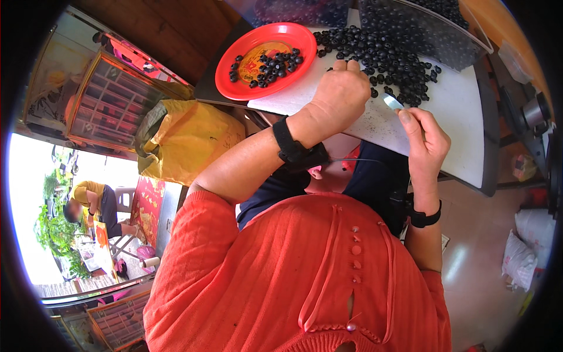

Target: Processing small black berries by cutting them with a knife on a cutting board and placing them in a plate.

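My left hand (342,94) is closed above the near edge of a pile of small round black pieces (381,50). These look like blueberries or beads; I cannot tell which. Its fingertips face away, so anything pinched in them is hidden. To the right, my right hand (427,136) pinches a small pale-blue flat piece (393,101) between thumb and finger. That piece points toward the pile and the left hand. On the left, a red round plate (227,81) holds several of the same black pieces.
The pile lies on a white board (451,111) on a dark table. Clear plastic bins (448,44) with more black pieces stand behind. A yellow bag (199,138) sits left of the table. White sacks (519,258) rest on the floor at right. Another person (97,199) bends over outside, far left.
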A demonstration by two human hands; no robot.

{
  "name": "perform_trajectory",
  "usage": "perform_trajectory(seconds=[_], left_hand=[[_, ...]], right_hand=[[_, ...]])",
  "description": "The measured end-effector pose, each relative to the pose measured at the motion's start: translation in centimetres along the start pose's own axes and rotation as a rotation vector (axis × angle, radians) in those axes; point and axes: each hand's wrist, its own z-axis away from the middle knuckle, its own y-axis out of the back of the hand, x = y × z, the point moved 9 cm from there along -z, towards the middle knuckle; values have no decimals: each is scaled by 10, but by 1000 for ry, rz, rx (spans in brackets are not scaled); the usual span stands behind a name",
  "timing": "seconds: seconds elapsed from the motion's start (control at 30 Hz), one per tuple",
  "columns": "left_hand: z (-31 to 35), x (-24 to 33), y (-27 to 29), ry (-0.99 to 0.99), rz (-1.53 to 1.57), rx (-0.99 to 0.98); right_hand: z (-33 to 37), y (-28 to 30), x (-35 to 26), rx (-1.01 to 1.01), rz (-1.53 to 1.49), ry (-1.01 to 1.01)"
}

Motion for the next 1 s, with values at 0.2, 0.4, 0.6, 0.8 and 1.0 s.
perform_trajectory(seconds=[0.2,0.4,0.6,0.8,1.0], left_hand=[[19,2,13,16,179,17],[22,3,12,-48,72,53],[27,-23,18,239,937,64],[46,-23,-19,699,1792,-140],[47,-18,-26,645,1836,-152]], right_hand=[[-1,-1,-3,-3,8,14],[-1,-5,4,-15,46,17],[0,-8,5,-26,96,35],[-2,-9,4,-29,145,40],[-2,-9,1,-26,162,45]])
